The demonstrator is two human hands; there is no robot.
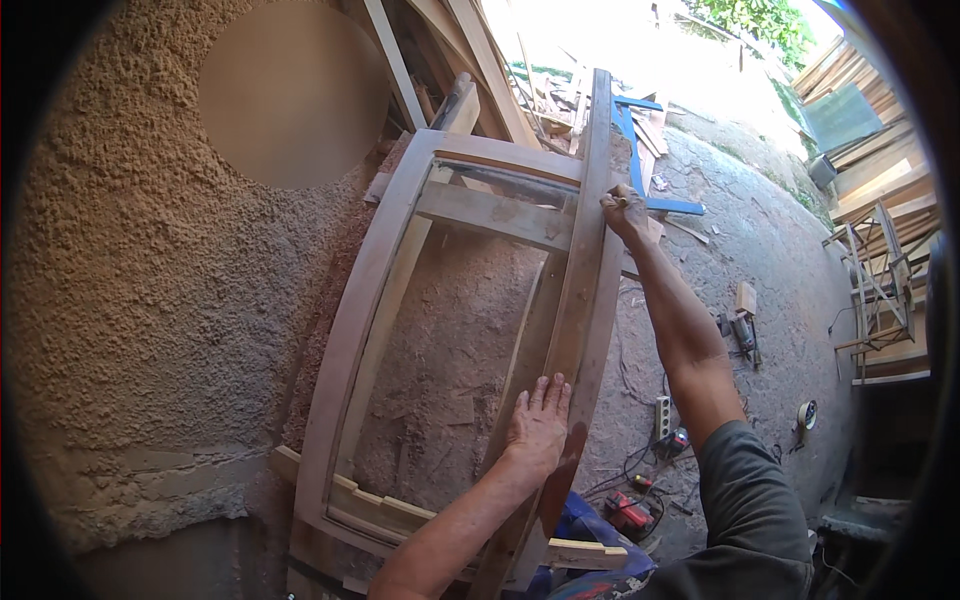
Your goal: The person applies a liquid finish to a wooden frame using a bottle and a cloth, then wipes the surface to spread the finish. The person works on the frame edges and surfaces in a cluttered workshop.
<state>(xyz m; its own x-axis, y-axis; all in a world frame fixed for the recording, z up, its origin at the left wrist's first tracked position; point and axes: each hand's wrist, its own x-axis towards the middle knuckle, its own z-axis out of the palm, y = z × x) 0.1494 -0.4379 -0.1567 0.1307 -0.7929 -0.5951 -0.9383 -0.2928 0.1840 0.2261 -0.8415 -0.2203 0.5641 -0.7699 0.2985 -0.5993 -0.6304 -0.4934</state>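
Observation:
A large wooden frame (352, 330) with a gently bowed top rail lies in front of me, its opening showing the dusty floor. Along its right side runs a long, narrow brown plank (577, 290), reaching past the frame's far end. My left hand (538, 430) rests flat on the near half of this plank, fingers stretched out. Farther up, my right hand (625, 210) is closed at the plank's right edge. Whatever is inside those curled fingers is too small to make out. A wooden crosspiece (490, 213) shows beneath the frame near its far end.
A rough wall (150, 290) rises on the left, with boards (490, 70) leaning behind the frame. Blue metal legs (675, 206) stand beyond the plank. On the right floor lie a red power tool (628, 510), a power strip (663, 415) and cords. Stacked lumber (885, 185) lines the far right.

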